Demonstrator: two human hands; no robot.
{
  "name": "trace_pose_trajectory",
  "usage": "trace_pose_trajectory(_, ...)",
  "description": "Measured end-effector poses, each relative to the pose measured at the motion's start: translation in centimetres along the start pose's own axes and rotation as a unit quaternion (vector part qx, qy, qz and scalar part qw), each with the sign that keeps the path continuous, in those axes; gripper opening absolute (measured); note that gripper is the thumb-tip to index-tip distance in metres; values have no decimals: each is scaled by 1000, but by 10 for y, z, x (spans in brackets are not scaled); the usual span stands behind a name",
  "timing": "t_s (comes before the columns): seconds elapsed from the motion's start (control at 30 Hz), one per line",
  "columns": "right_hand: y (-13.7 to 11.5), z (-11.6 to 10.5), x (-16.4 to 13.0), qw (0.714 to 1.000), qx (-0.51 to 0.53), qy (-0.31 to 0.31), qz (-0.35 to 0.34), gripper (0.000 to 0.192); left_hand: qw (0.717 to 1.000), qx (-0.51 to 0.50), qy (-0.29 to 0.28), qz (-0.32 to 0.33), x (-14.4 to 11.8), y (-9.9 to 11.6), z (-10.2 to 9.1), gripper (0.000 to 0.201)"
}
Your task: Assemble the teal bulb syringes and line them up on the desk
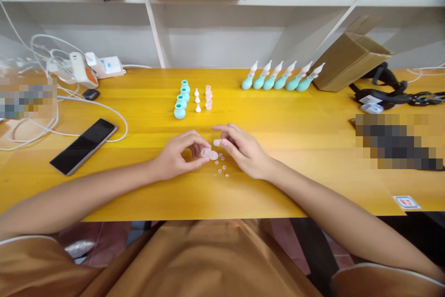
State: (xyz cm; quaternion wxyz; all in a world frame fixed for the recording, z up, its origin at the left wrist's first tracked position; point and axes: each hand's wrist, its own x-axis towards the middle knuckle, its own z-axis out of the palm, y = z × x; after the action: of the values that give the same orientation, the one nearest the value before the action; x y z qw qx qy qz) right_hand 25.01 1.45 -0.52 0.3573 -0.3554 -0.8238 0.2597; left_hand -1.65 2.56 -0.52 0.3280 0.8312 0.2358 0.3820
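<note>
My left hand [184, 153] has its thumb and fingers closed around a translucent pink tube [206, 152], just above the table. A frosted rounded part shows at the tube's right end; whether it is a separate piece is unclear. My right hand [245, 148] has its index finger stretched out, and a small frosted cap [217, 142] sits at its thumb tip, seemingly pinched. Several tiny pale rings [219, 171] lie scattered between and below my hands. Beyond them stand a row of open mint-green bulbs [180, 111], three white pointed tips [198, 108] and a row of pink collars [209, 104].
Several assembled mint-green bulbs with clear nozzles [269, 81] line the back right, beside an open cardboard box [351, 58]. On the left are a phone [83, 146], white cables and chargers [109, 66]. Black straps [378, 93] lie at far right. White shelving rises behind.
</note>
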Motion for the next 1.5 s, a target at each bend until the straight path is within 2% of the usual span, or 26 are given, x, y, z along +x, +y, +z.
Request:
trace_pose_trajectory(0.1, 16, -9, 6, 998, -61, -9, -8, 30, 999, -32, 12, -39, 1, -5, 1, 19)
trace_pose_trajectory(0.3, 29, -6, 9, 991, -99, -87, -17, 28, 990, -94, 17, -108, 5, -11, 1, 18)
trace_pose_trajectory(0.43, 28, -5, 8, 992, -100, -79, -20, 21, 970, -198, 14, -137, 5, -14, 3, 23)
trace_pose_trajectory(0.53, 27, -5, 9, 996, -54, -66, -8, 17, 950, -269, 11, -160, 5, -15, 4, 25)
trace_pose_trajectory(0.7, 20, -1, 9, 999, 14, -34, 17, 14, 928, -321, 10, -190, 6, -15, 0, 32)
trace_pose_trajectory(0.9, 15, 1, 9, 997, 65, -1, 41, 22, 932, -272, 1, -239, 7, -18, -1, 35)
trace_pose_trajectory(1.07, 8, -2, 6, 996, 88, 19, 0, 22, 940, -222, -12, -260, 7, -18, 1, 35)
trace_pose_trajectory(1.2, 2, 2, 2, 994, 98, 11, -37, 22, 950, -164, -32, -263, 8, -13, 1, 36)
trace_pose_trajectory(1.5, -1, 6, -2, 996, 9, -23, -87, 29, 962, -77, -73, -253, 10, -6, -1, 38)
